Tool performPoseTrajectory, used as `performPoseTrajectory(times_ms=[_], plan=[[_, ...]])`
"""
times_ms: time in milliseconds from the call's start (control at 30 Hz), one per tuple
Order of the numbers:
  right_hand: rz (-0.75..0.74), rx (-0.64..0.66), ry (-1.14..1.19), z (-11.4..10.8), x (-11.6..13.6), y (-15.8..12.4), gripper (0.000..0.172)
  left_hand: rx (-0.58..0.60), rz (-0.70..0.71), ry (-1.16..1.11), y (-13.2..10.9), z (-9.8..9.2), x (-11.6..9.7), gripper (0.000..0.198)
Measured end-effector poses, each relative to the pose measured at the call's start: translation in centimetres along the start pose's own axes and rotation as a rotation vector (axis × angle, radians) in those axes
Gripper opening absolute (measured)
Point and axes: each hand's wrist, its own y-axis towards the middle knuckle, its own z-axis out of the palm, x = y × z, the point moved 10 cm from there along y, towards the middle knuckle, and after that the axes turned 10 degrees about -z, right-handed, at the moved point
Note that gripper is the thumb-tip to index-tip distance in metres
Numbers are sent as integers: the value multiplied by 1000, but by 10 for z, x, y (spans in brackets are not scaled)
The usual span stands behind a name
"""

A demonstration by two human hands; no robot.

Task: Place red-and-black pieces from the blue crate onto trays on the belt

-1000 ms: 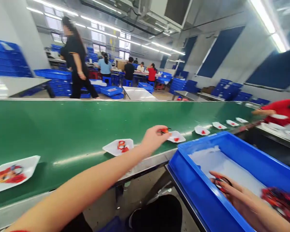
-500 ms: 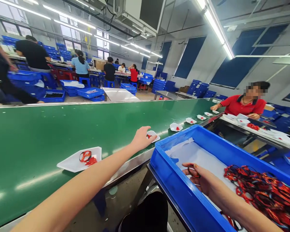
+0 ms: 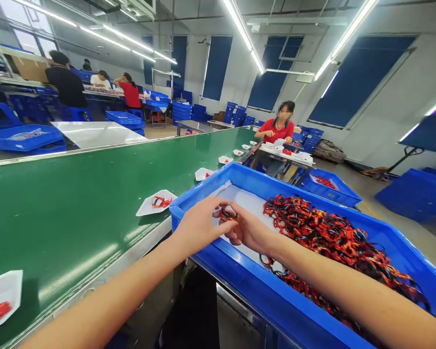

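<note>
My left hand [image 3: 199, 224] and my right hand [image 3: 247, 229] meet over the near end of a blue bin [image 3: 218, 264]. Both pinch one small red and black cord loop [image 3: 227, 214] between their fingertips. A tangled heap of red and black cord loops [image 3: 327, 232] fills the right part of the bin, on a white liner. Just left of my hands a white tray [image 3: 146, 209] holding a cord loop lies on the green conveyor belt [image 3: 65, 203].
More white trays [image 3: 202, 173] run in a line along the belt's near edge toward a person in a red shirt [image 3: 278, 130] seated at a table. Another tray [image 3: 2, 295] shows at the bottom left. Blue crates and other workers fill the background.
My left hand has left the tray on the belt and come back to the bin, joining my right hand on the cord loop. The view has swung right.
</note>
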Motion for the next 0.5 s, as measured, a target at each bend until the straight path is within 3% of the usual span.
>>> performPoseTrajectory(times_ms=[133, 200, 300, 400, 500], plan=[[-100, 30, -256, -9, 22, 5, 54, -53, -110, -199, 6, -13, 9, 34], [-175, -33, -523, -30, 39, 9, 55, -86, -200, -316, 8, -22, 20, 38], [-226, -175, -1057, -71, 54, 11, 44, -98, -277, -394, 9, -28, 31, 43], [-74, -212, -1547, -102, 41, 7, 55, -113, -275, -344, 11, -30, 33, 42], [156, -169, -1670, -118, 13, -3, 65, -136, -258, -263, 12, -33, 31, 40]])
